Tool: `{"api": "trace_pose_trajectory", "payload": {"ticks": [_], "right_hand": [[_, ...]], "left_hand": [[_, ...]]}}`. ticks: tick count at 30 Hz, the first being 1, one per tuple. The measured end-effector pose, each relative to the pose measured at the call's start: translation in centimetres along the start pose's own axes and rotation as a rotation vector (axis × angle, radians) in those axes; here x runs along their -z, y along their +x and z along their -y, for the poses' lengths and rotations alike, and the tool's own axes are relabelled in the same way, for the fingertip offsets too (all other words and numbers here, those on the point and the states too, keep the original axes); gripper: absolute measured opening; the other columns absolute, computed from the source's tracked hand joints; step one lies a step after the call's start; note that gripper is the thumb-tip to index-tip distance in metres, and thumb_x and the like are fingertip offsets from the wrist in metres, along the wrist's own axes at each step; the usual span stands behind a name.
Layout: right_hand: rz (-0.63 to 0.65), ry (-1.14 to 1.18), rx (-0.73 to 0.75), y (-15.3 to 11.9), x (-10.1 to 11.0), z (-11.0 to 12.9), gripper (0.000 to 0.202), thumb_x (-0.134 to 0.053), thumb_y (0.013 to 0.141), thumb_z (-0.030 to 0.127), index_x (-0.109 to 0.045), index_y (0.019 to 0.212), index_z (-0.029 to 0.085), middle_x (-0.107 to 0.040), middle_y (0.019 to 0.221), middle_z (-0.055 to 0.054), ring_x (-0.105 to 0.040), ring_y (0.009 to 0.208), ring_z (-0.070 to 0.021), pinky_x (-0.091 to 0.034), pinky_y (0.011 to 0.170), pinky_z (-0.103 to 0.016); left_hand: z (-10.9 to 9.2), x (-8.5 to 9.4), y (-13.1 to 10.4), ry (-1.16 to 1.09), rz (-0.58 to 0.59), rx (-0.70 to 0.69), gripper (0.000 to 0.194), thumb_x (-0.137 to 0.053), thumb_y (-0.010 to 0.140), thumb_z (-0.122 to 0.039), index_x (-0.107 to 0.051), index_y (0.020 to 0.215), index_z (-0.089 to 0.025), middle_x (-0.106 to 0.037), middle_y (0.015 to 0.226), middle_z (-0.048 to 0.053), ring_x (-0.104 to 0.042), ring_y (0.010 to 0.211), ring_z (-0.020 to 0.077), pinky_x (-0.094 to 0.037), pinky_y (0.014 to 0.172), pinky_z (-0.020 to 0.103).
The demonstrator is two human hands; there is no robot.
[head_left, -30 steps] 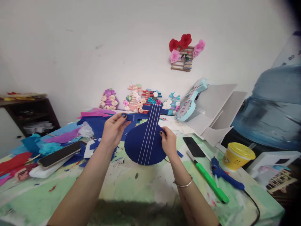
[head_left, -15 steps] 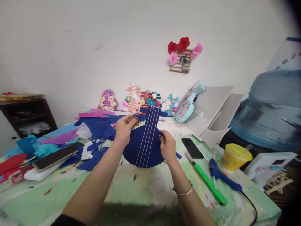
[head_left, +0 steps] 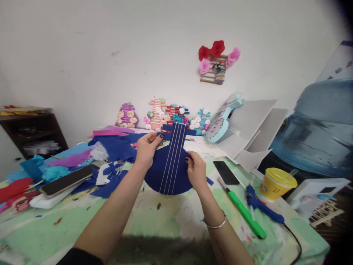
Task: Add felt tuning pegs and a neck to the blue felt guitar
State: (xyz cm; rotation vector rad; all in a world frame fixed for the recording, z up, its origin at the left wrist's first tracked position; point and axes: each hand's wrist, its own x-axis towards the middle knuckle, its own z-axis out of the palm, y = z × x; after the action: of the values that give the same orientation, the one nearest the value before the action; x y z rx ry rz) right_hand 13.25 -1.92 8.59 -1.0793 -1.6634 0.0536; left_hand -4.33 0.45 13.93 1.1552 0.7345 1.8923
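Between my hands, a blue craft lute stands tilted above the table, its round body low and its neck up. Several pale strings run down its front, and blue pegs stick out from the neck on both sides. My left hand pinches a lower peg on the left of the neck, thumb in front. On the right edge of the body, my right hand is closed with its thumb on the front. The fingers behind the lute are hidden. A small blue strip lies beside my right hand.
At right are a black phone, a green-handled cutter, a blue glue gun with its cord, and a yellow-lidded tub. Blue scraps and a dark phone lie left. Decorated lutes lean against the wall.
My hands keep the same grip on the blue lute, which appears very slightly higher and tilted a little differently. The camera view has shifted slightly; the things on the table have stayed in place.
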Motion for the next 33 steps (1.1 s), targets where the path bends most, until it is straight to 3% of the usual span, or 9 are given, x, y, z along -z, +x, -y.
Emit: {"api": "trace_pose_trajectory", "payload": {"ticks": [20,33], "right_hand": [[0.011,0.001,0.01,0.08,0.04,0.32,0.028,-0.039,0.078,0.008,-0.059,0.093,0.02,-0.065,0.087,-0.007,-0.059,0.082,-0.0213,-0.044,0.073,-0.031],[0.044,0.001,0.016,0.22,0.43,0.33,0.027,-0.039,0.077,0.008,-0.06,0.091,0.019,-0.064,0.084,-0.007,-0.059,0.08,-0.0208,-0.044,0.073,-0.03]], "left_hand": [[0.16,0.1,0.12,-0.029,-0.034,0.022,0.033,-0.084,0.053,-0.028,-0.069,0.078,-0.013,-0.071,0.067,0.003,-0.066,0.059,0.0127,-0.051,0.063,0.024],[-0.14,0.38,0.35,-0.005,0.077,0.049,0.032,-0.085,0.053,-0.029,-0.072,0.077,-0.013,-0.073,0.072,0.006,-0.067,0.062,0.014,-0.052,0.066,0.024]]}}
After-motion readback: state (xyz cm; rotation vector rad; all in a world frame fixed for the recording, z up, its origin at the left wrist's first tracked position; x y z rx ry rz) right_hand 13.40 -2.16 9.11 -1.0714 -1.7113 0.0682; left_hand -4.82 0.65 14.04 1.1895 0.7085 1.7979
